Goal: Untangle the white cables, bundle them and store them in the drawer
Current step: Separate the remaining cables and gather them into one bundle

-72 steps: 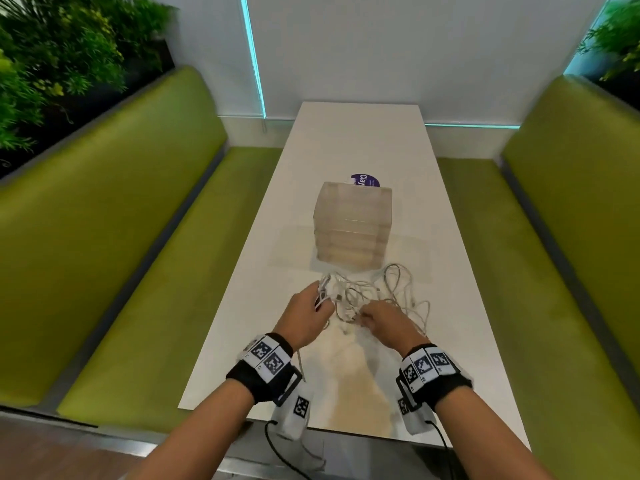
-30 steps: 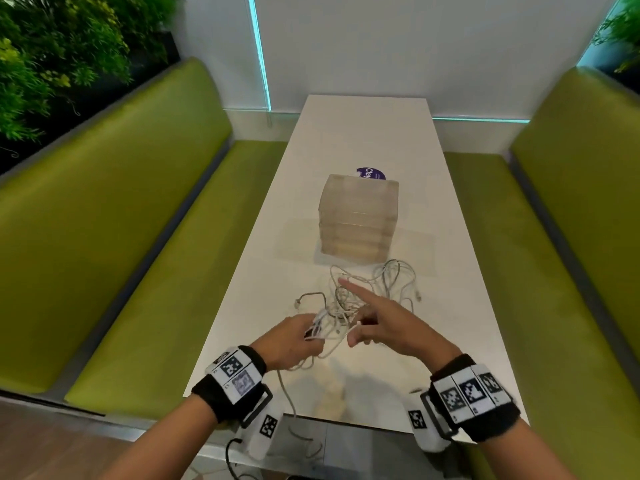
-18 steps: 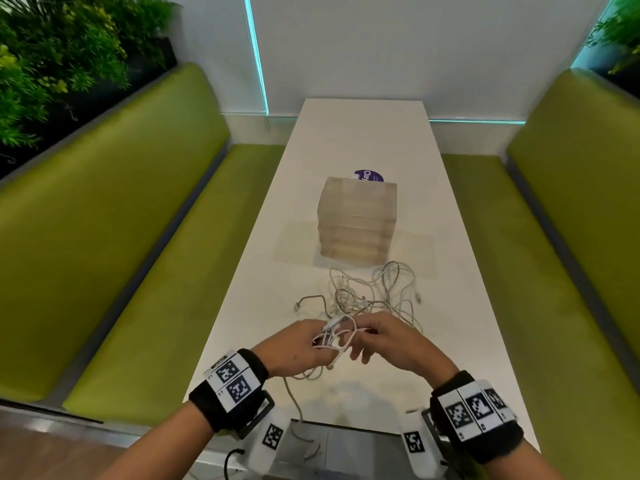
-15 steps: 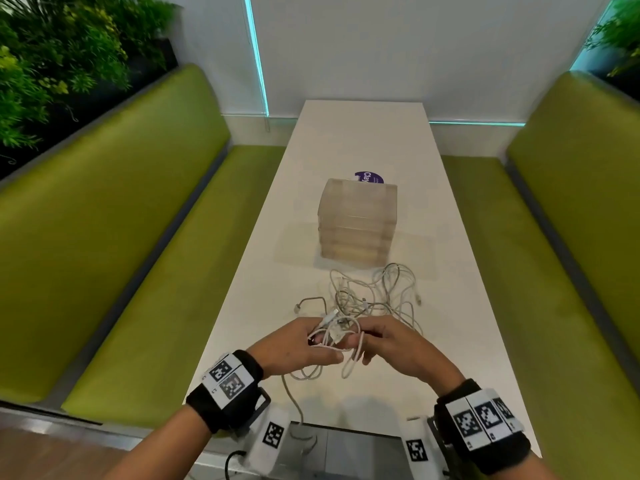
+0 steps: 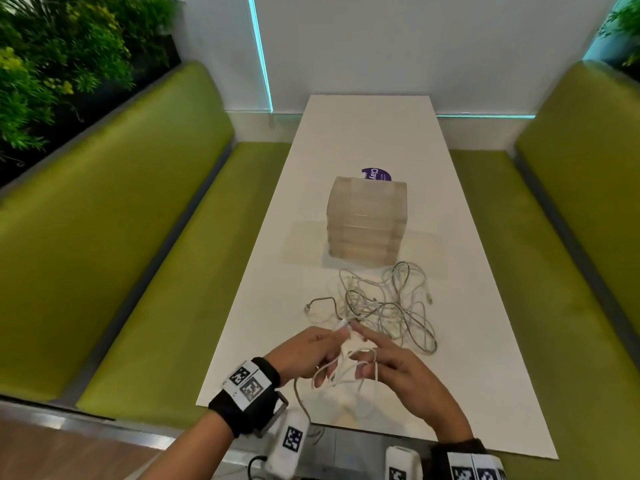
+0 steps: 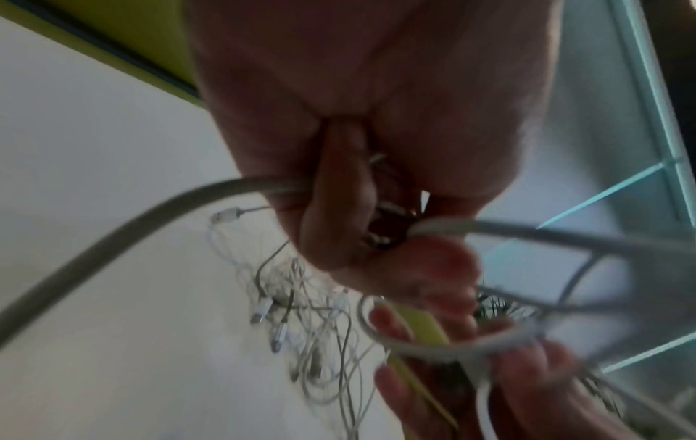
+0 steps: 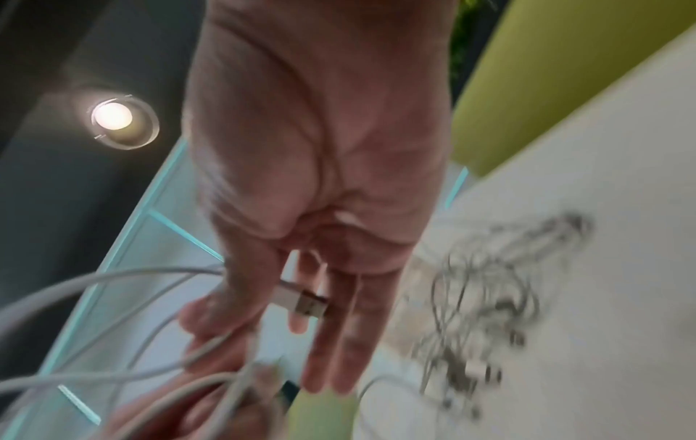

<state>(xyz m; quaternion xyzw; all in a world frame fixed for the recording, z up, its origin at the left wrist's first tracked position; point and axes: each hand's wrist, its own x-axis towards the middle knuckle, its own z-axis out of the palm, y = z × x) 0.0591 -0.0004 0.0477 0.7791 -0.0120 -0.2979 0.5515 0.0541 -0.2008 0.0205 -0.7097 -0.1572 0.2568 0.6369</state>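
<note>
White cable (image 5: 343, 330) (one), left hand (image 5: 304, 351), right hand (image 5: 398, 375), both grips closed round it

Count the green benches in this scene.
2: one green bench runs along the left side of the table, the other along its right side. None appears hidden.

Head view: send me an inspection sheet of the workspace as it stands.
Surface: long white table.
Job's things: white USB cable, partly looped between both hands; tangled pile of white cables beyond it.
Clutter: stack of translucent plastic boxes; round purple sticker behind it.
Hands: left hand grips the cable; right hand has loops round its fingers, index finger extended.
Cables: the held cable's tail hangs off the near table edge.
Surroundings: green padded benches on both sides; leafy plants; white wall.
</note>
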